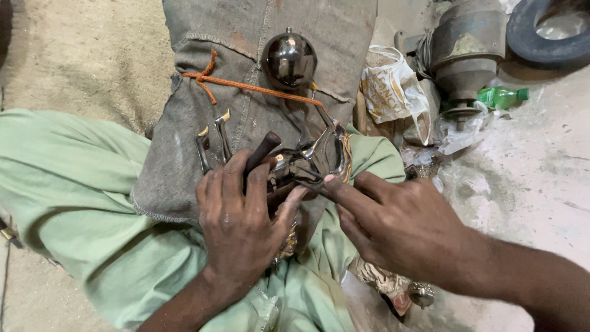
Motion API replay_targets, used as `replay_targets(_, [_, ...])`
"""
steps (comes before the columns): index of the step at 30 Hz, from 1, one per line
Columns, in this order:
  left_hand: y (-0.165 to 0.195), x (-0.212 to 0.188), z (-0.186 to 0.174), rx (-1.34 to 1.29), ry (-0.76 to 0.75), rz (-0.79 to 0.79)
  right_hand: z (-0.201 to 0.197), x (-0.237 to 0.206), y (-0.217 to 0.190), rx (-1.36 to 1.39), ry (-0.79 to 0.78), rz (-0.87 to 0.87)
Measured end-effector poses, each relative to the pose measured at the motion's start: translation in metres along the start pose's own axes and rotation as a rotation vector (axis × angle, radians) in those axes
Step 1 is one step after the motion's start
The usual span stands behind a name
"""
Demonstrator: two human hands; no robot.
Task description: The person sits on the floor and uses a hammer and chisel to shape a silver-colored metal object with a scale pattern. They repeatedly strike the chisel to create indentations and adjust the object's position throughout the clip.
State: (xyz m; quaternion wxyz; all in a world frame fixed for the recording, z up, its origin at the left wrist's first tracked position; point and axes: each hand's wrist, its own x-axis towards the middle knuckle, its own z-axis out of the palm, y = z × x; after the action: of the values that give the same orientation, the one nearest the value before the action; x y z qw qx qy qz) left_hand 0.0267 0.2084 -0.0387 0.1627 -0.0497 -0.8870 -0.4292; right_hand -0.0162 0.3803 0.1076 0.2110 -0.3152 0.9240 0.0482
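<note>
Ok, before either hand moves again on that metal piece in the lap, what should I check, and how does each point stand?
1. Left hand grips the shiny metal piece: ok.
2. Right hand fingertips touch the piece: ok.
3. Piece rests over the burlap cloth on the lap: ok.
4. Orange cord clear of both hands: ok.
5. Polished metal ball attached to the piece: cannot tell.
6. Dark rod held firmly: cannot tell.

A polished metal piece [304, 163] of dark, shiny curved arms and loops lies on grey sacking across the lap, centre frame. At its 12 o'clock a glossy round ball [289, 59] sits upright. Two gold-tipped prongs [212, 147] stand at its 9 o'clock.
</note>
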Motion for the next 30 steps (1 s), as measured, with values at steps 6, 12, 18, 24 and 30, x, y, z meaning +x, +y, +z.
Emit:
replay_targets(6, [-0.003,0.003,-0.009,-0.031,-0.046,0.016,-0.026,0.038,0.021,-0.206,-0.326,-0.172])
replay_targets(12, [-0.004,0.005,-0.009,-0.051,-0.051,0.022,-0.056,0.063,0.01,-0.215,-0.4,-0.123])
replay_targets(18, [-0.004,0.006,-0.011,-0.077,-0.063,0.023,-0.052,0.064,0.012,-0.167,-0.476,0.038])
replay_targets(24, [-0.009,0.011,-0.022,-0.136,-0.129,0.041,-0.042,0.053,0.016,-0.258,-0.26,-0.272])
replay_targets(30, [-0.016,0.013,-0.035,-0.226,-0.216,0.066,-0.053,0.067,0.011,-0.786,-0.71,-0.809])
